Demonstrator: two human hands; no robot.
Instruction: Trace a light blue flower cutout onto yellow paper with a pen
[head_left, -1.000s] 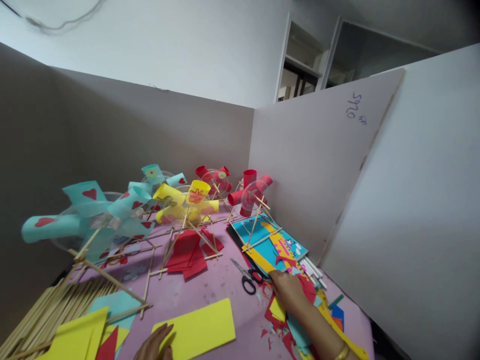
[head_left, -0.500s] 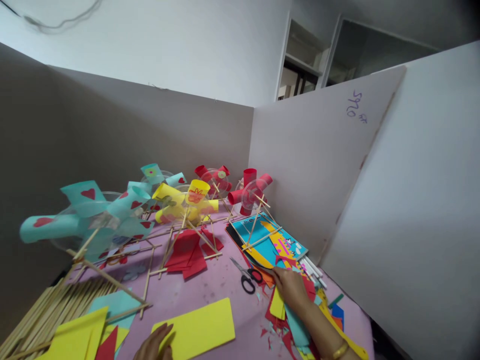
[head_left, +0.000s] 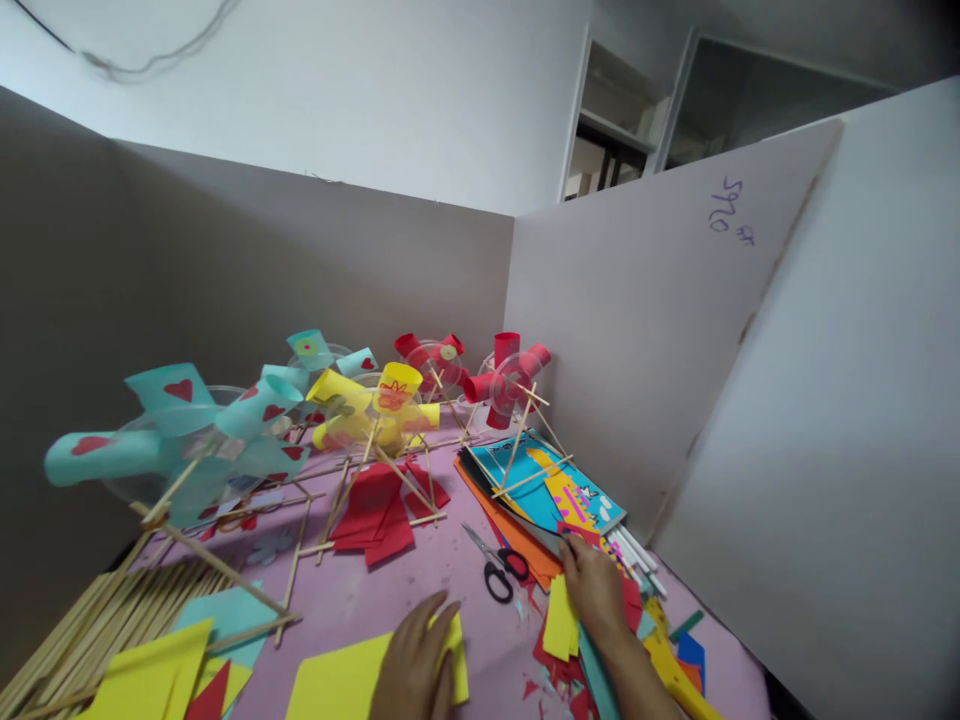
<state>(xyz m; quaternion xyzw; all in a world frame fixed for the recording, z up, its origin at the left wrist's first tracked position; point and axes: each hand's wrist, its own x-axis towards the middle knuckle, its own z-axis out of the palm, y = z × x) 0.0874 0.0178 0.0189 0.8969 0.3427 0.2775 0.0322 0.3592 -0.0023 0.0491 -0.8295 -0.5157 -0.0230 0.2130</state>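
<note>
My right hand (head_left: pixel 594 590) rests on the stack of coloured paper sheets (head_left: pixel 525 490) at the right of the pink table, fingertips pressed on the orange sheet's (head_left: pixel 525 550) edge; whether the fingers pinch it is unclear. My left hand (head_left: pixel 417 660) lies flat with fingers spread on a yellow paper rectangle (head_left: pixel 337 680) near the front edge. Black-handled scissors (head_left: pixel 495 565) lie between the two hands. A small yellow scrap (head_left: pixel 559 630) sits just below my right hand.
Several paper windmills on stick frames stand at the back: turquoise (head_left: pixel 187 430), yellow (head_left: pixel 375 405), red (head_left: pixel 506 375). A bundle of wooden sticks (head_left: pixel 90 630) lies front left. Red sheets (head_left: pixel 375 510) lie mid-table. Grey partition boards (head_left: pixel 637 330) wall the table in.
My left hand slid right and forward onto the yellow rectangle's far end. My right hand drew the orange sheet out from under the stack. The camera shifted slightly.
</note>
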